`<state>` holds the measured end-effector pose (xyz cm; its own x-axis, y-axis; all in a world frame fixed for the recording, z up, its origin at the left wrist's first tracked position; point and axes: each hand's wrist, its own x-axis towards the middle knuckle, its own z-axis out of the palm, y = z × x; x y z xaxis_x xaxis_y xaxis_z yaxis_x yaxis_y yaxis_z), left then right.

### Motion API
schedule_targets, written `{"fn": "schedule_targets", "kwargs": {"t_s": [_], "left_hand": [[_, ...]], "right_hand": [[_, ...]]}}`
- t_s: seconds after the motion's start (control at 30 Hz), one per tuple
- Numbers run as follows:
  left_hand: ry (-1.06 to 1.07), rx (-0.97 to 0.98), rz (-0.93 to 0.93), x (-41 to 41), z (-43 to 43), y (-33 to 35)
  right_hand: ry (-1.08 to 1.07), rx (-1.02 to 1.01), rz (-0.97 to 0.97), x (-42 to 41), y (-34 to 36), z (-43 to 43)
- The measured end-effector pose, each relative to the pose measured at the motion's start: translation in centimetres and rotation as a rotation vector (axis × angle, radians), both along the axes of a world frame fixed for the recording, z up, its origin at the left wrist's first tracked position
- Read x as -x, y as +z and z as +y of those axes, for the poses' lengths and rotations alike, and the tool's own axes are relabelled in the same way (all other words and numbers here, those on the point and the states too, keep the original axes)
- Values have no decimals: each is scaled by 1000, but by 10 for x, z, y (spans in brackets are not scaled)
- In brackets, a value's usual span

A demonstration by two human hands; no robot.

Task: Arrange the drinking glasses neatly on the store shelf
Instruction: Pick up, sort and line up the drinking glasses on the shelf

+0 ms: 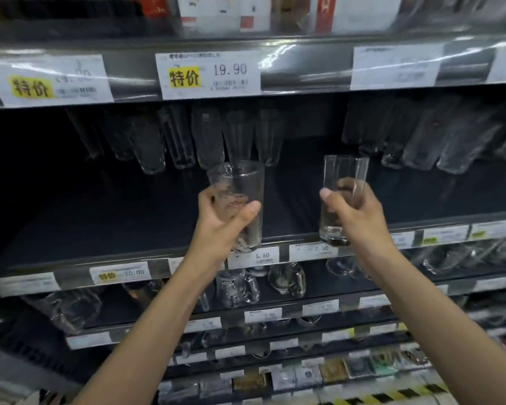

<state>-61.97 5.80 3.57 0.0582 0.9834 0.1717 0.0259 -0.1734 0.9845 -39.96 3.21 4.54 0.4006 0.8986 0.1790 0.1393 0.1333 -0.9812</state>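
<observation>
Left hand [222, 226] is curled round a round glass [237, 176]; right hand [357, 214] grips a square glass [345, 168]; both poke up above the fingers, in front of the shelf [100, 223]

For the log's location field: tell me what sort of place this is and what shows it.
A shop's glassware aisle, probably a supermarket. Price tags line the shelf edges, one reading 19.90; rows of drinking glasses stand at the shelf's back; glass mugs sit on the shelf below.
</observation>
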Motion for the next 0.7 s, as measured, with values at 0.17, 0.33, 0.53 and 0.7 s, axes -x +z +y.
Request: {"fn": "schedule_targets", "kwargs": {"t_s": [0.17,0.33,0.53,0.7], "left_hand": [[48,2,20,-27,15,6],[93,7,51,-48,29,1],[158,-8,63,-62,54,-4],[172,-18,47,-62,76,-6]], "right_hand": [[36,22,-28,-33,-1,16],[88,27,-20,-56,-5,35],[164,44,-40,-70,-9,64],[220,55,-59,-75,-10,91]]}}
